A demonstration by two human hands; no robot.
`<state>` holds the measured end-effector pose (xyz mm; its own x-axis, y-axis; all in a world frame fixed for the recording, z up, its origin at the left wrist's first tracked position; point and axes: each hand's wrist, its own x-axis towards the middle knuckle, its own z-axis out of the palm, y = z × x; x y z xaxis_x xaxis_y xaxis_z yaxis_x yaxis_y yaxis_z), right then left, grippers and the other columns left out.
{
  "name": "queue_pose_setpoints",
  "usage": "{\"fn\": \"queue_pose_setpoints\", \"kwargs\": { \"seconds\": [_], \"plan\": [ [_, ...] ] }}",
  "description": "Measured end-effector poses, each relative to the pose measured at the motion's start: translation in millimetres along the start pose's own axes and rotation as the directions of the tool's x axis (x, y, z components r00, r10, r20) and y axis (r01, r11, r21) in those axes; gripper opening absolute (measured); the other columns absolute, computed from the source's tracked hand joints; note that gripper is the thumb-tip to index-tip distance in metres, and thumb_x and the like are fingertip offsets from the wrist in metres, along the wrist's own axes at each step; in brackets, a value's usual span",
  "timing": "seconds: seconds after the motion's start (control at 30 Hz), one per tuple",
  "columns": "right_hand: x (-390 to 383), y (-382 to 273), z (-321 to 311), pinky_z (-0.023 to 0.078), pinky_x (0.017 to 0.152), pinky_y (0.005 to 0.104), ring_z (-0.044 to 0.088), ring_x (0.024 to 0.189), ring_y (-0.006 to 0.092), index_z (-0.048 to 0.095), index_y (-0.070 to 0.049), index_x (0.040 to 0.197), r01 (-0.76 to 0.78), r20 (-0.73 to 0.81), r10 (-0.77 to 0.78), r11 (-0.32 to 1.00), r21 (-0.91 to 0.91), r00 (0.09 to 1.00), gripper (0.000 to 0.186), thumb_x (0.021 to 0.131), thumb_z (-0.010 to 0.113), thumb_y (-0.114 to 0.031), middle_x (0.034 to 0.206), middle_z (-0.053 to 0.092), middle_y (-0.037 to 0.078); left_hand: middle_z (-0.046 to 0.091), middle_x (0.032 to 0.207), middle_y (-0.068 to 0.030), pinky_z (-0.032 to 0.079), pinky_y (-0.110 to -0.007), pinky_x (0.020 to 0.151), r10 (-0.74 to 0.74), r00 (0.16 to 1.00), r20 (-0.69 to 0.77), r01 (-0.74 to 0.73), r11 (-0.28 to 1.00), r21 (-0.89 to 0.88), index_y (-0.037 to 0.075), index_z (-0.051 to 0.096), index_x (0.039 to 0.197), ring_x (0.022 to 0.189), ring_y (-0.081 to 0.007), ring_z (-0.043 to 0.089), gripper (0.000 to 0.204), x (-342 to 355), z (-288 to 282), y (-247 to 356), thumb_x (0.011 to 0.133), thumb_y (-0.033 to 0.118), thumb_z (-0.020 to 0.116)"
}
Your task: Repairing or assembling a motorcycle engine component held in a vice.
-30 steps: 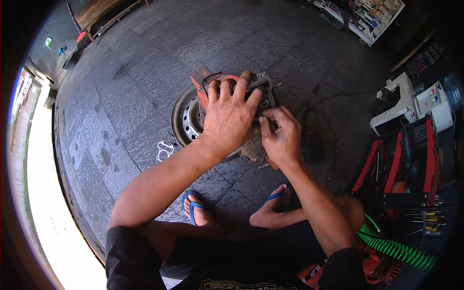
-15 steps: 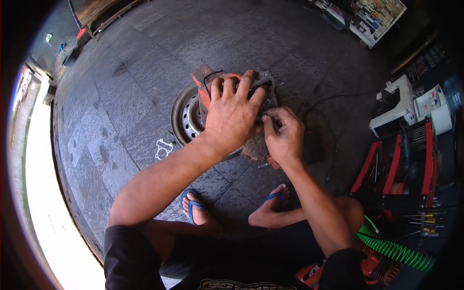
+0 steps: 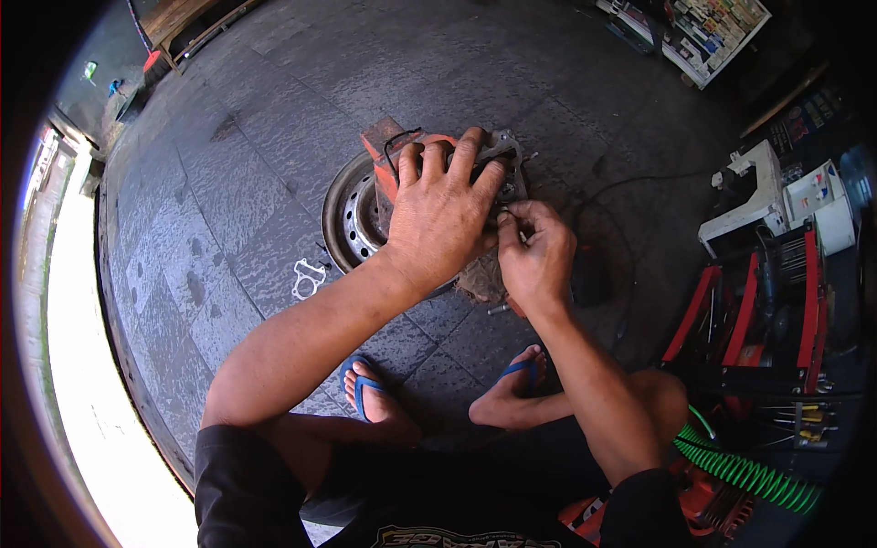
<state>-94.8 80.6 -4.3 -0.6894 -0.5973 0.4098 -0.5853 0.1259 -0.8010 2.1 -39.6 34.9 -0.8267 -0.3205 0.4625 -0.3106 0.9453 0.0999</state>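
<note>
My left hand (image 3: 434, 219) grips a grey metal engine part (image 3: 502, 146) from above, its bent, spread fingers over the part, which sits on an orange-painted block (image 3: 380, 135). My right hand (image 3: 534, 256) pinches at the part's right side, thumb against forefinger, on something too small or hidden to make out. Under them lies a steel wheel rim (image 3: 340, 224), with a dirty brown lump (image 3: 481, 279), perhaps cloth, below the part. A pale cut-out gasket (image 3: 308, 279) lies on the tiled floor left of the rim.
Red tool trays (image 3: 807, 301), white plastic pieces (image 3: 758, 205) and a coiled green hose (image 3: 749, 472) stand at the right, with a black cable (image 3: 621, 184) across the floor. A white rack (image 3: 708, 36) is at the back right, a wooden bench (image 3: 174, 23) back left, a bright doorway edge at far left.
My right hand has shifted slightly up and to the right, still pinched at the part's side. My left hand's fingertips have crept slightly upward over the part.
</note>
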Motion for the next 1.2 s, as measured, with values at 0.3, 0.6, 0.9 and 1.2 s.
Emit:
{"fn": "queue_pose_setpoints", "kwargs": {
  "seconds": [0.3,0.6,0.9,1.2],
  "plan": [
    [2.6,-5.5,3.8,0.058,0.076,0.0454,0.075,0.083,0.0378,0.075,0.003,0.092,-0.020,-0.045,0.019,0.999,-0.032,0.999,0.007,0.088,0.073,-0.003,0.092,0.076,0.020,0.046,0.158,-0.0187,0.032,-0.066,0.120,-0.003,1.000,0.003,0.003,0.999,0.036,0.014,0.064,0.143,0.140,-0.0440,0.048,0.080,1.1,2.7,-2.5,0.072,0.038,0.093],
    [-3.4,6.2,11.5,0.058,0.076,0.0423,0.074,0.083,0.0342,0.076,0.002,0.094,-0.111,-0.042,0.114,0.991,0.077,0.993,0.010,0.087,0.074,-0.005,0.092,0.077,0.019,0.044,0.161,-0.0170,0.032,-0.065,0.122,0.011,0.999,0.053,-0.012,1.000,0.018,0.021,0.060,0.150,0.141,-0.0437,0.048,0.086,1.7,-3.0,-10.0,0.073,0.040,0.094],
    [-0.4,10.0,0.5,0.058,0.080,0.0458,0.073,0.087,0.0360,0.077,0.000,0.093,-0.091,-0.077,0.084,0.992,-0.091,0.993,0.009,0.086,0.076,-0.004,0.094,0.076,0.018,0.045,0.161,-0.0147,0.033,-0.065,0.122,0.035,0.996,0.083,-0.034,0.999,-0.014,0.024,0.057,0.153,0.139,-0.0404,0.049,0.099,1.0,-8.1,-11.9,0.065,0.045,0.098],
    [1.6,6.5,-14.9,0.049,0.087,0.0487,0.068,0.093,0.0350,0.075,-0.006,0.096,0.116,0.017,-0.117,0.942,-0.316,0.993,0.011,0.085,0.076,-0.006,0.093,0.073,0.011,0.046,0.159,-0.0170,0.036,-0.062,0.120,0.045,0.997,0.058,-0.045,0.999,-0.005,0.017,0.062,0.147,0.140,-0.0401,0.050,0.088,-0.1,-6.9,-10.8,0.069,0.040,0.096]
  ]
}}
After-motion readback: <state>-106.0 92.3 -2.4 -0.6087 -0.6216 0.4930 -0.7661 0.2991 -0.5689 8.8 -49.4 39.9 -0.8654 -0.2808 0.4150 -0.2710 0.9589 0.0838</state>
